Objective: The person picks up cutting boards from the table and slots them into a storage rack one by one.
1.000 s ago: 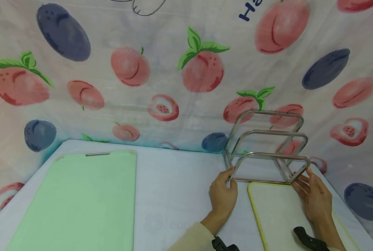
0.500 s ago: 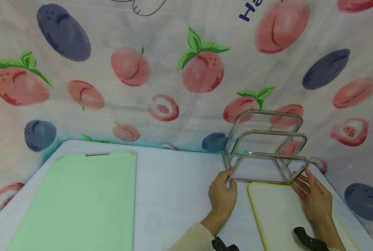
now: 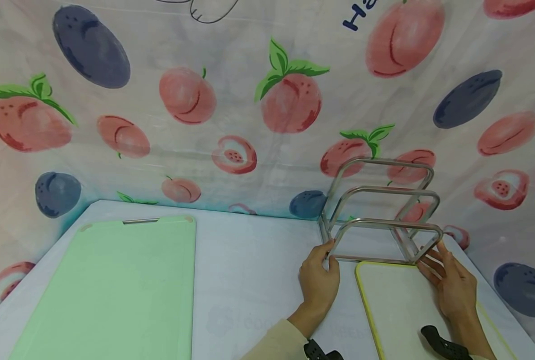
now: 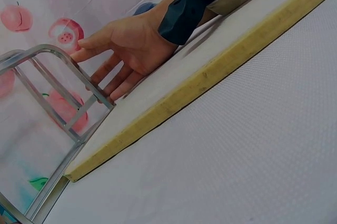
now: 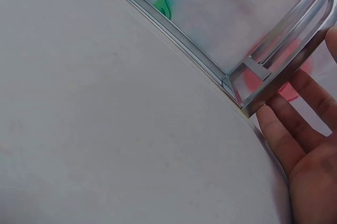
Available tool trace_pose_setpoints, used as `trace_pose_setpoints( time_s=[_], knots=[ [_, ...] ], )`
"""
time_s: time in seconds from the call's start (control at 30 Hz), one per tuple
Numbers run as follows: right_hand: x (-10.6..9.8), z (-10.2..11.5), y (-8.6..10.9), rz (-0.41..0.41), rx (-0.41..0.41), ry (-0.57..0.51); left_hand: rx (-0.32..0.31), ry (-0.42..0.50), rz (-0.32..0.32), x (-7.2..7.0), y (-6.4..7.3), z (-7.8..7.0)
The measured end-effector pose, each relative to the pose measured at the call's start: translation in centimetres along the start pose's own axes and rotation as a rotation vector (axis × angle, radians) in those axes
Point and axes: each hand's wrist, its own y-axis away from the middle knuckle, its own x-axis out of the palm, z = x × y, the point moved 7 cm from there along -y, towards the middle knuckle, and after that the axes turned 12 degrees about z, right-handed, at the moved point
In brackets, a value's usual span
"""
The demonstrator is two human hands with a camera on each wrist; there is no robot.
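Observation:
A metal wire rack (image 3: 386, 221) with three upright loops stands on the table at the right. My left hand (image 3: 320, 280) grips its front left corner, fingers curled at the bar and thumb near the base. At the front right corner, my right hand (image 3: 456, 285) rests its fingertips against the outer bar. Those fingers are spread and fairly straight in the right wrist view, where the right hand (image 5: 316, 155) shows beside the rack (image 5: 295, 60). Below the rack lies a white cutting board (image 3: 402, 300) with a yellow edge, its far edge close against the rack's front bar.
A light green board (image 3: 114, 290) with a handle slot lies flat at the left of the white-covered table (image 3: 249, 280). Behind, a fruit-print curtain (image 3: 240, 40) hangs down to the table's far edge. The right forearm passes over the white board.
The rack has shifted very slightly to the left, with both hands staying at its front corners. Everything else looks the same.

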Motion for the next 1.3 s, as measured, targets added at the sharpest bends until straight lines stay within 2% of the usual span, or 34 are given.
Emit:
trace_pose_setpoints(
  time_s=[0.87,1.07,1.3],
  knots=[
    [0.38,-0.04,-0.26,0.020,-0.010,-0.057,-0.015,-0.002,-0.023,-0.07,-0.08,0.37],
    [0.33,-0.03,-0.15,0.023,-0.002,-0.019,-0.029,-0.004,-0.012,-0.08,-0.07,0.31],
    [0.22,-0.05,-0.15,0.015,0.001,-0.023,-0.011,-0.020,-0.039,-0.18,-0.02,0.28]
  ],
)
